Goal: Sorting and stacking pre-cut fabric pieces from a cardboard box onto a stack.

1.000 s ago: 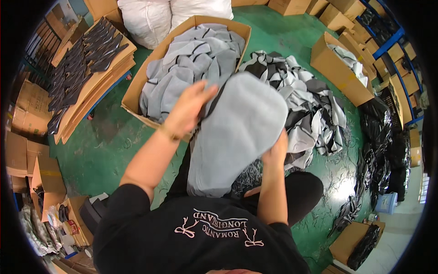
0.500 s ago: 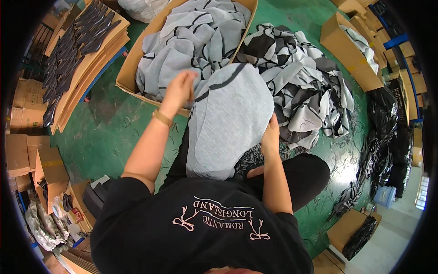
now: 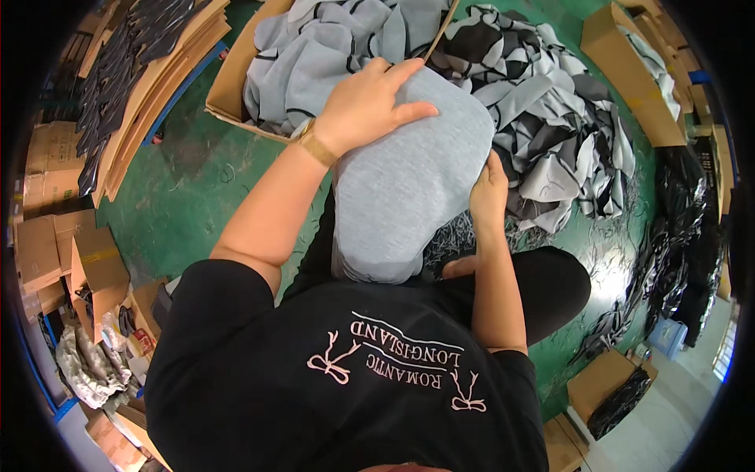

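A grey padded fabric cover [image 3: 409, 189] with rounded corners rests on my lap, above my black trousers. My left hand [image 3: 368, 104], with a gold watch at the wrist, lies flat on the cover's upper end, fingers spread. At the cover's right edge my right hand [image 3: 489, 191] pinches the fabric. Just beyond the cover stands an open cardboard box [image 3: 228, 86] full of grey fabric pieces [image 3: 330, 39].
A heap of black, grey and white fabric pieces [image 3: 550, 126] lies on the green floor to the right. Flat cardboard sheets with dark pieces [image 3: 134, 71] are stacked at the left. Small boxes [image 3: 71, 252] and black bags [image 3: 676, 259] line the sides.
The grey cover has come closer to my body and sits lower on my lap. My left hand has slid from its left edge onto its upper end; my right hand stays at its right edge.
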Tool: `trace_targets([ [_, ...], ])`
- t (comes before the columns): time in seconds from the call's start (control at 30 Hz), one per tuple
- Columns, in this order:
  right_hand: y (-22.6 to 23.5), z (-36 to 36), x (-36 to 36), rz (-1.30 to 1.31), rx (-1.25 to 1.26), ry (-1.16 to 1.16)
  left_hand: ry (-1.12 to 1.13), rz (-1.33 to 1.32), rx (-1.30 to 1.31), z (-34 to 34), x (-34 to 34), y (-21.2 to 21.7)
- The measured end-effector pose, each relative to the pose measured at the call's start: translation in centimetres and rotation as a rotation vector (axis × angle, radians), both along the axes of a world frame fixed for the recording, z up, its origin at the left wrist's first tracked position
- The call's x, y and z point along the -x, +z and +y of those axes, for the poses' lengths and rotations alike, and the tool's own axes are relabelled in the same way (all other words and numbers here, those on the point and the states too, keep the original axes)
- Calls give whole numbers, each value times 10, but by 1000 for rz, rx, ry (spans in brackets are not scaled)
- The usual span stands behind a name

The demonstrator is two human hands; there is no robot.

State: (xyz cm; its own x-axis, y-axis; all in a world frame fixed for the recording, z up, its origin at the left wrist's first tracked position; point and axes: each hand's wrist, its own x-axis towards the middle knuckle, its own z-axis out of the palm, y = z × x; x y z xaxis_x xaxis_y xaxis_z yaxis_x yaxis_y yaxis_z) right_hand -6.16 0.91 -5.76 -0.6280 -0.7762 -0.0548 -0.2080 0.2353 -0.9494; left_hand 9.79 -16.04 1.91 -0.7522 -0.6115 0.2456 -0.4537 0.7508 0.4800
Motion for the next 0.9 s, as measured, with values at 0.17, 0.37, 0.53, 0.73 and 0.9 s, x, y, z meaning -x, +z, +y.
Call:
trace_targets([
  [0.17, -25, 7, -21, -178, 134, -104, 77, 214, -95, 20, -25, -12],
  [0.37, -34, 17, -11, -230, 22, -194, 229, 245, -536, 44, -59, -25],
  [0.53, 19, 33, -38, -267, -41, 50, 280, -4, -432, 55, -69, -10],
  [0.73, 72, 18, -69, -93, 206, 141, 360, 280, -660, 69, -101, -14],
  [0.9, 108, -41, -136, 68, 125, 412, 447, 1050, -1070, 84, -179, -33],
])
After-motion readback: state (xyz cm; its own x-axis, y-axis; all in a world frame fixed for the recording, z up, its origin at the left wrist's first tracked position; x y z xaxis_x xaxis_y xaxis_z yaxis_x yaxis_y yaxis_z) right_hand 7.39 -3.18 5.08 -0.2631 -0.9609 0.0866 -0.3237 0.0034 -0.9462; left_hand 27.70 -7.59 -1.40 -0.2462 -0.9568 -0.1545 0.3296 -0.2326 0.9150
